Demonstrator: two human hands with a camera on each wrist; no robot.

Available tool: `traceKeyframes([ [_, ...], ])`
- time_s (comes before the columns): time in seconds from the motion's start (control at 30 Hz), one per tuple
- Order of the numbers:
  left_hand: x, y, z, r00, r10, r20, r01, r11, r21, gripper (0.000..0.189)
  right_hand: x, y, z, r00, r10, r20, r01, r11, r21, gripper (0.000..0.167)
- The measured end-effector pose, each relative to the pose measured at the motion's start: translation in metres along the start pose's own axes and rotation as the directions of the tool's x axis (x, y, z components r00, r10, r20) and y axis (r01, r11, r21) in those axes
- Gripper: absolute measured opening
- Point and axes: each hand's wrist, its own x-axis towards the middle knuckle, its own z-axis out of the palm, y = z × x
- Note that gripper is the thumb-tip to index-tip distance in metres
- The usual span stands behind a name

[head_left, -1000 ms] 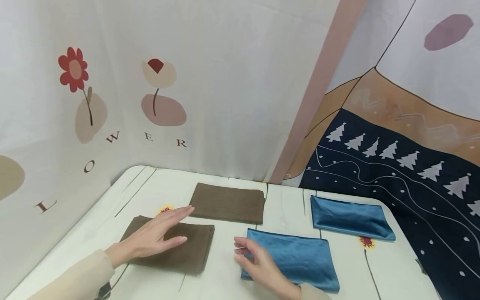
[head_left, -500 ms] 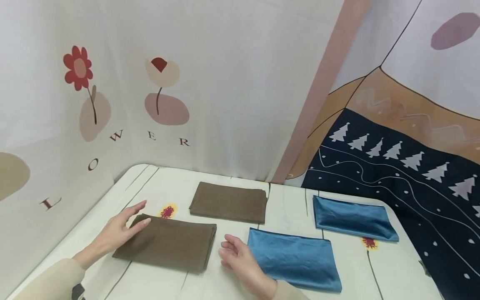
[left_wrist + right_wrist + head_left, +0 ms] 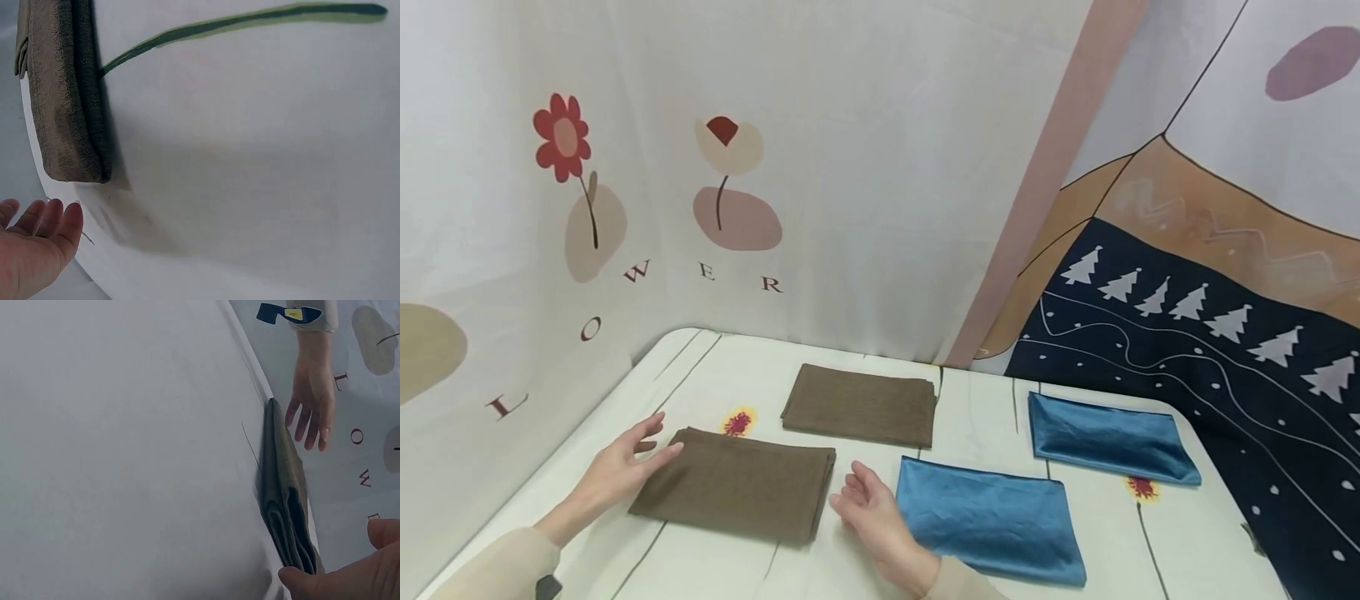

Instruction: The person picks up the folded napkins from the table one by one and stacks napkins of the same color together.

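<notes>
Closest to my left hand [image 3: 617,471] is the near folded brown cloth [image 3: 741,487]; the hand hovers by its left end, fingers extended and slightly bent, holding nothing. In the left wrist view, the fingers of that left hand [image 3: 40,250] appear just apart from the end of the brown cloth [image 3: 62,100]. My right hand [image 3: 880,533], fingers loosely bent and nothing held, is between the near brown cloth and the near folded shiny blue cloth [image 3: 992,521]. Thumb and a fingertip of the right hand [image 3: 359,575] show beside the brown cloth's layered folds [image 3: 284,494] in the right wrist view.
Behind lie a second folded brown cloth [image 3: 859,407] and a second folded blue cloth [image 3: 1112,440]. All rest on a white flower-printed table cover [image 3: 985,425]. A pale printed curtain [image 3: 880,167] hangs at the left and back; a dark tree-patterned fabric [image 3: 1150,333] hangs at the right.
My left hand has moved left off the top of the near brown cloth to its left end. My right hand has shifted left, away from the near blue cloth. The cloths stay put.
</notes>
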Motion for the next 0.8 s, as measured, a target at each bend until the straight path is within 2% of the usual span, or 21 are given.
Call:
traceKeyframes([
  [0.23,-0.003,-0.009,0.0,0.996,-0.084,0.039,0.085,0.996,-0.015,0.081,0.001,0.003,0.004,1.0,0.016,0.007,-0.016,1.0,0.002,0.072],
  [0.5,-0.003,-0.012,0.002,0.991,-0.111,0.075,0.114,0.993,-0.028,0.081,0.001,0.004,0.011,1.0,0.014,0.008,-0.014,0.999,0.037,0.072],
  [0.8,-0.003,-0.014,0.001,0.979,-0.146,0.141,0.156,0.986,-0.064,0.079,0.007,0.003,0.014,0.998,0.07,-0.007,-0.069,0.996,0.055,0.071],
])
